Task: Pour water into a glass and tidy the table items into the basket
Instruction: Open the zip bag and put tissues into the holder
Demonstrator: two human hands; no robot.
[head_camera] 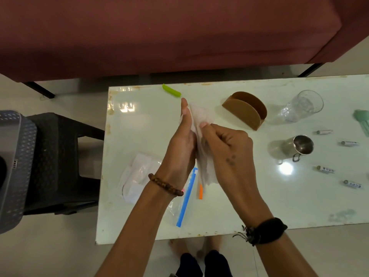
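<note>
Above the middle of the white table (143, 124), my left hand (182, 148) and my right hand (229, 148) both grip a white tissue (201, 116), holding it up between them. A clear glass (301, 105) stands at the far right. Nearer stands a steel mug (298, 146). A brown napkin holder (245, 109) stands just right of my hands. Under my wrists lie a clear zip bag with a blue strip (186, 198), a plastic pack of tissues (137, 174) and an orange clip (200, 191). A green clip (171, 90) lies at the far edge.
Several small batteries (324, 132) are scattered on the right of the table, beside a pale green object (362, 120) at the frame edge. A dark plastic stool (60, 156) and a grey patterned basket (16, 166) stand left of the table. A maroon sofa (159, 33) lies beyond.
</note>
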